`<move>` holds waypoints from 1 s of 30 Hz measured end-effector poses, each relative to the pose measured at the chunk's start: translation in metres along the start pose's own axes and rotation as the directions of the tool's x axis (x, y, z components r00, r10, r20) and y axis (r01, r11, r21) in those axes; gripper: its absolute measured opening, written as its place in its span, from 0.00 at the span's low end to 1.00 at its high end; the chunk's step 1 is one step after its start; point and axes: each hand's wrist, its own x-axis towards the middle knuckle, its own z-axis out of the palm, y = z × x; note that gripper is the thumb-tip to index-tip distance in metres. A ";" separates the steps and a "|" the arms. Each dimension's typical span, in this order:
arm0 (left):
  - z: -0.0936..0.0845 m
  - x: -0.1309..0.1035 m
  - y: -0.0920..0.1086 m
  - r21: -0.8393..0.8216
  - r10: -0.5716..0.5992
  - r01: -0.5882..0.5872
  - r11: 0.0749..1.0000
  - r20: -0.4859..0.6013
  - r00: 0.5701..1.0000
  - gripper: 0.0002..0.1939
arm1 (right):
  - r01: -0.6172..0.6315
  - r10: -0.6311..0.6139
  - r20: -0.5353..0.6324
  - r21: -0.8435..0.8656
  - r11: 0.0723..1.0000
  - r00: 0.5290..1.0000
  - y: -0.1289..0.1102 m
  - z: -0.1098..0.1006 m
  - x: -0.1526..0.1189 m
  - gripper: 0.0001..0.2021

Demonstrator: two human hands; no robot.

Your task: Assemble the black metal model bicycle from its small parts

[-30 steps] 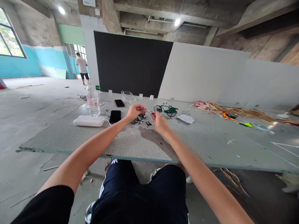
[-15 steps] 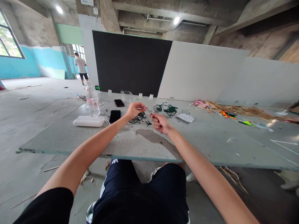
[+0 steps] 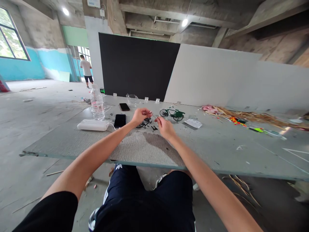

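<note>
Above the table, my left hand (image 3: 142,116) pinches a small silver part (image 3: 151,112) between thumb and fingertips. My right hand (image 3: 166,127) is closed on a thin metal rod (image 3: 154,116), whose tip points at that part; its exact kind is too small to tell. Behind and below my left fingers lies a partly hidden black model bicycle (image 3: 146,121). Small dark pieces (image 3: 154,128) rest on the table under my hands. Just beyond my right hand stands a green model bicycle (image 3: 172,113) with dark wheels.
Left on the table (image 3: 210,145) are a water bottle (image 3: 97,108), a white power strip-like block (image 3: 93,125) with a cable, and two phones, one nearer (image 3: 120,120). A paper sheet (image 3: 193,123) and a heap of straw-like strips (image 3: 256,119) lie right. A person (image 3: 86,69) stands far off.
My right hand has turned, its back now more upward, with the rod still in its fingers. My left hand keeps its pinch. The whole view has shifted slightly.
</note>
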 end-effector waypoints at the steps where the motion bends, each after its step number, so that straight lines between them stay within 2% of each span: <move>1: 0.000 0.000 0.001 0.011 0.007 -0.007 1.000 -0.001 1.000 0.19 | -0.015 0.014 0.009 0.081 0.997 1.000 0.000 0.000 0.001 0.19; 3: 0.000 -0.001 0.003 0.042 0.029 -0.029 0.999 0.002 1.000 0.17 | -0.114 0.093 0.080 0.318 0.941 0.992 0.000 0.000 0.003 0.19; 4: 0.000 -0.001 0.005 0.061 0.042 -0.043 0.997 0.006 0.999 0.17 | -0.198 0.146 0.149 0.449 0.871 0.978 0.000 -0.001 0.004 0.19; 6: 0.000 -0.001 0.008 0.101 0.069 -0.071 0.992 0.024 0.997 0.15 | -0.385 0.219 0.324 0.647 0.658 0.920 0.000 -0.003 0.006 0.18; 8: -0.001 -0.002 0.010 0.139 0.088 -0.092 0.986 0.038 0.995 0.14 | -0.500 0.228 0.448 0.723 0.477 0.865 0.000 -0.004 0.007 0.17; 9: -0.002 -0.002 0.011 0.153 0.089 -0.095 0.984 0.046 0.995 0.14 | -0.518 0.226 0.468 0.732 0.442 0.854 0.000 -0.003 0.007 0.17; 10: -0.003 -0.002 0.011 0.160 0.084 -0.092 0.983 0.054 0.995 0.14 | -0.513 0.229 0.461 0.729 0.453 0.857 -0.001 -0.002 0.007 0.17; 11: -0.003 -0.002 0.011 0.160 0.074 -0.082 0.984 0.061 0.995 0.15 | -0.485 0.231 0.430 0.710 0.510 0.873 -0.001 -0.001 0.006 0.17; 13: -0.005 -0.003 0.010 0.145 0.050 -0.060 0.988 0.074 0.996 0.16 | -0.360 0.209 0.308 0.601 0.714 0.928 -0.001 0.002 0.005 0.16; 15: -0.006 -0.004 0.010 0.131 0.039 -0.048 0.990 0.069 0.997 0.16 | -0.184 0.124 0.176 0.386 0.904 0.977 -0.001 0.004 0.003 0.14; 16: -0.006 -0.004 0.010 0.127 0.038 -0.045 0.991 0.063 0.997 0.17 | -0.110 0.079 0.125 0.267 0.957 0.989 -0.001 0.004 0.002 0.14; 18: -0.005 -0.005 0.011 0.121 0.038 -0.043 0.992 0.049 0.998 0.17 | -0.038 0.033 0.058 0.083 0.996 0.998 -0.003 0.002 -0.001 0.13; 21: -0.001 -0.007 0.011 0.122 0.040 -0.044 0.992 0.029 0.999 0.16 | -0.037 0.036 0.029 0.032 0.999 0.999 -0.006 -0.001 -0.002 0.15; 23: 0.001 -0.008 0.010 0.127 0.044 -0.047 0.991 0.021 0.999 0.15 | -0.048 0.045 0.028 0.128 0.991 0.999 -0.008 -0.001 -0.001 0.16; 25: 0.003 -0.009 0.010 0.127 0.050 -0.052 0.991 0.020 0.999 0.15 | -0.100 0.086 0.061 0.293 0.951 0.994 -0.008 -0.001 0.001 0.18; 27: 0.003 -0.008 0.011 0.124 0.059 -0.061 0.990 0.017 0.998 0.15 | -0.221 0.159 0.165 0.499 0.838 0.973 -0.009 -0.001 0.002 0.18; 30: 0.004 -0.008 0.014 0.122 0.079 -0.081 0.989 0.017 0.997 0.16 | -0.417 0.221 0.356 0.721 0.553 0.908 -0.010 -0.004 0.001 0.17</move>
